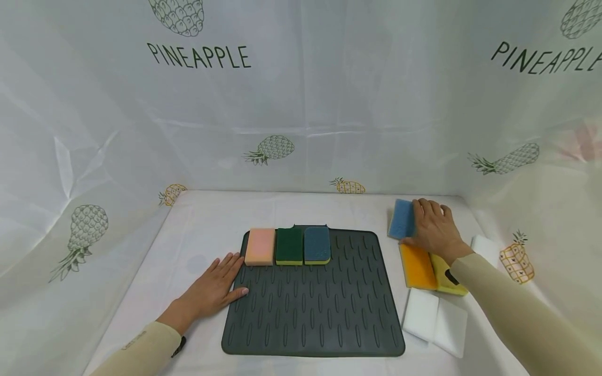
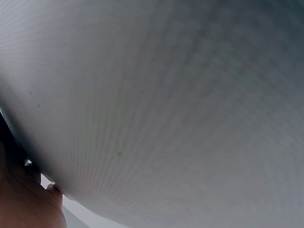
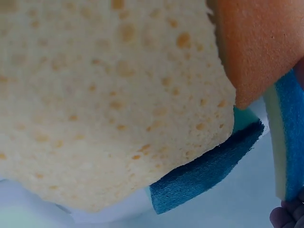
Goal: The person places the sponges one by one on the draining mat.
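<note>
My right hand grips a blue sponge at the back right, with the thumb at its near end and the fingers at its far end. In the right wrist view this blue-and-pale sponge stands tilted, with fingertips at its lower end. Flat beside the dark ribbed mat, my left hand rests with straight fingers, its thumb over the mat's left edge. A peach sponge, a green-topped sponge and a dark blue-topped sponge sit in a row along the mat's back edge.
Right of the mat lie an orange sponge, a yellow sponge partly under my right forearm, and white sponges. Another blue sponge shows in the right wrist view. Pineapple-printed sheeting rises around the table.
</note>
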